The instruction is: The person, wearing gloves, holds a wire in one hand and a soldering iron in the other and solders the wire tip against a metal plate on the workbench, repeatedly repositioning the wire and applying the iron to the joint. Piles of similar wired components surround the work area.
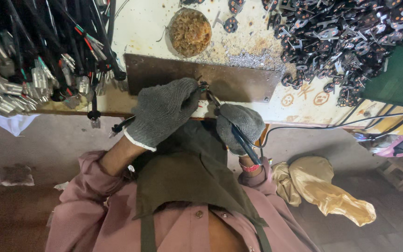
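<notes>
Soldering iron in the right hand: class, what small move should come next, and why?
Probably ease the soldering iron tip a touch further onto the small part pinched by the left hand. The right hand holds the iron angled toward that part above the brown metal plate, and the two nearly meet.

Two gloved hands are showing, the left hand (162, 112) and the right hand (239, 123), with one soldering iron (239, 135) between them. One round tin (190, 31) is sitting at twelve o'clock and one brown plate (239, 84) below it. One yellow bag (325, 189) is lying at four o'clock, while the small black parts (341, 37) at one o'clock are lying too many to count.
</notes>
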`<state>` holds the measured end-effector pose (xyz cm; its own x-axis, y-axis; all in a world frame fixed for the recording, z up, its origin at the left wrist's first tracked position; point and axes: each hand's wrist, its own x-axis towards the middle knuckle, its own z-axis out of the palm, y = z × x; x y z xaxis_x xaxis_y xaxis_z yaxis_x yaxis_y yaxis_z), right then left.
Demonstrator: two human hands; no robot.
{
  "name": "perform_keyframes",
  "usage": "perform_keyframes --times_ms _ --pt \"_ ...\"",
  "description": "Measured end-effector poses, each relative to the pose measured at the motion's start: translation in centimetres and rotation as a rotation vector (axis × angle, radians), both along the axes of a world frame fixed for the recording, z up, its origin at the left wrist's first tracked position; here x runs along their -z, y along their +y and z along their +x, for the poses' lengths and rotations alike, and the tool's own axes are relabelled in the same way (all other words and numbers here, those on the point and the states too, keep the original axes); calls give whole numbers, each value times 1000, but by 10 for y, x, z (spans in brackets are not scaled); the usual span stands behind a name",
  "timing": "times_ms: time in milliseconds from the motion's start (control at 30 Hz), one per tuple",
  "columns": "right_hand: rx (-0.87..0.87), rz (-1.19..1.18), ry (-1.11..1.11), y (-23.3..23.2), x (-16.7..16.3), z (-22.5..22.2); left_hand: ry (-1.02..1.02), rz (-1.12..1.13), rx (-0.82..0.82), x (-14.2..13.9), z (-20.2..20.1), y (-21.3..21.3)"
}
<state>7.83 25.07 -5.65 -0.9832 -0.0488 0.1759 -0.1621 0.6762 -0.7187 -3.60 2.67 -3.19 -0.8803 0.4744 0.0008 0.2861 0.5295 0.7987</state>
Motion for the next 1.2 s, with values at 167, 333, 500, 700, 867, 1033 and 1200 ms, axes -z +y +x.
perform_keyframes --times_ms 167,333,500,700,867,1033,1200 --pt "-68 -57 8 -3 -9 -15 -17 -66 -6 -4 1 5" --pt "-105 -63 -19 -4 -17 -25 96 -142 -5 -1 9 14" --pt "-103 -161 -58 -1 -15 -20 106 -110 -35 6 14 14" --pt "3 -164 -237 2 -3 2 94 -57 -31 11 12 11" --pt "26 -139 -193 4 3 8 126 -61 -43 13 14 12" --pt "13 -132 -186 6 1 4 131 -67 -14 14 14 11" --pt "6 -84 -168 3 -6 -1 104 -102 -19 13 13 12"
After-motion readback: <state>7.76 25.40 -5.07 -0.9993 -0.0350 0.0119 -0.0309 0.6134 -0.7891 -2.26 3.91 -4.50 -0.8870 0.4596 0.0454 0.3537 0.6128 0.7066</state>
